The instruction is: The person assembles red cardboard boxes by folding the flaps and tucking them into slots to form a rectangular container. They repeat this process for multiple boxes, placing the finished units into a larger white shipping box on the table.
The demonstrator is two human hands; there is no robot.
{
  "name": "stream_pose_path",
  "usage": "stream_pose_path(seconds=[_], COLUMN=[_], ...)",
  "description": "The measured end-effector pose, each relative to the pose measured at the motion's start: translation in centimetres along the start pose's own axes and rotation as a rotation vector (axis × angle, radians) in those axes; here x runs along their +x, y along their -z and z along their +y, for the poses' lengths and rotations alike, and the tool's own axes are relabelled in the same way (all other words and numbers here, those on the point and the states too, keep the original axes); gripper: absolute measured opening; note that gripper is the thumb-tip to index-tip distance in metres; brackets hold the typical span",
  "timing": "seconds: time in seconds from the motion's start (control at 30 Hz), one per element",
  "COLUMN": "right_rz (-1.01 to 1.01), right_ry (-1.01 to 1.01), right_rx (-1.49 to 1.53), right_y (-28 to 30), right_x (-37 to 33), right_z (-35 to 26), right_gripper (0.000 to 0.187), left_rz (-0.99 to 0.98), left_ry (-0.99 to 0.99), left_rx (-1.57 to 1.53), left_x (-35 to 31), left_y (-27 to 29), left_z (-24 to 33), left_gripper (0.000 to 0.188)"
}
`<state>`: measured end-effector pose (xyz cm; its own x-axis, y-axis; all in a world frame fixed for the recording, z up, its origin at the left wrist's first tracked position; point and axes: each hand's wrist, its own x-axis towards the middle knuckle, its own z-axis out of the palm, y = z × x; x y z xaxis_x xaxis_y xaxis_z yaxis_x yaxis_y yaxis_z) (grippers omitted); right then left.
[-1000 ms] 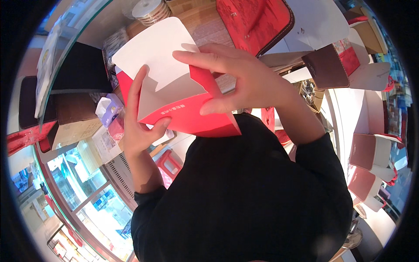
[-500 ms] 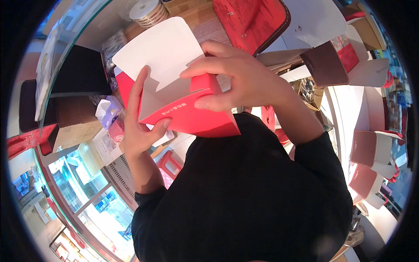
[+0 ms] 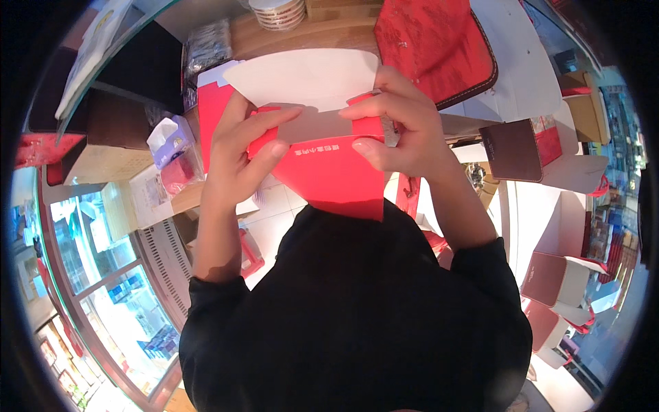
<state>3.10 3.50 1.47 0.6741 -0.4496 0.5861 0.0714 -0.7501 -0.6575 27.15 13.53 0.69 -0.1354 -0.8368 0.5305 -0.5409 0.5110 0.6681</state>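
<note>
I hold a red cardboard box (image 3: 329, 175) with a white inside in front of my chest, both hands on it. Its large white lid flap (image 3: 305, 75) stands open, pointing away from me. My left hand (image 3: 237, 154) grips the box's left side, with the fingers pressing a small red side flap inward. On the right side, my right hand (image 3: 395, 130) pinches the other red side flap and folds it in over the opening.
A red patterned fabric case (image 3: 432, 44) lies on the wooden counter (image 3: 309, 38) ahead, near a stack of plates (image 3: 278, 12). A tissue pack (image 3: 171, 141) sits at left. Brown and red folded boxes (image 3: 525, 147) lie to the right on a white surface.
The box has turned to face me squarely. My right hand came off the top and now pinches the right side flap; my left hand moved up to the left flap.
</note>
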Motion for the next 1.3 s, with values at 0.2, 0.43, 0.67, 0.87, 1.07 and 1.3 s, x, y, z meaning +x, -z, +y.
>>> stream_pose_path(seconds=[0.2, 0.43, 0.67, 0.87, 1.07, 1.3], right_rz=[0.224, 0.195, 0.07, -0.188, -0.347, -0.282], right_ry=[-0.146, -0.164, -0.148, -0.388, -0.417, -0.338], right_rx=[0.462, 0.361, 0.396, 0.202, 0.152, 0.022], right_y=[-2.5, -2.2, -1.1, -0.2, 0.6, 0.4], right_x=[-1.3, -1.6, -2.8, -1.9, -1.4, -1.4], right_z=[1.6, 2.5, 3.8, 1.9, 1.3, 1.6], right_gripper=[0.031, 0.026, 0.031, 0.051, 0.063, 0.061], left_rz=[0.087, 0.408, 0.092, -0.004, -0.09, -0.083], left_ry=[0.076, -0.016, -0.089, -0.016, -0.039, 0.217], left_rx=[-0.11, -0.589, -0.113, -0.161, -0.156, -0.158], left_x=[-0.3, -0.1, 0.0, 0.5, 0.9, 1.2], left_y=[-1.7, -5.4, -3.5, -4.6, -4.6, -4.7], left_z=[-1.3, -3.2, -3.4, -2.5, -2.3, -1.3], left_gripper=[0.021, 0.063, 0.052, 0.045, 0.047, 0.063])
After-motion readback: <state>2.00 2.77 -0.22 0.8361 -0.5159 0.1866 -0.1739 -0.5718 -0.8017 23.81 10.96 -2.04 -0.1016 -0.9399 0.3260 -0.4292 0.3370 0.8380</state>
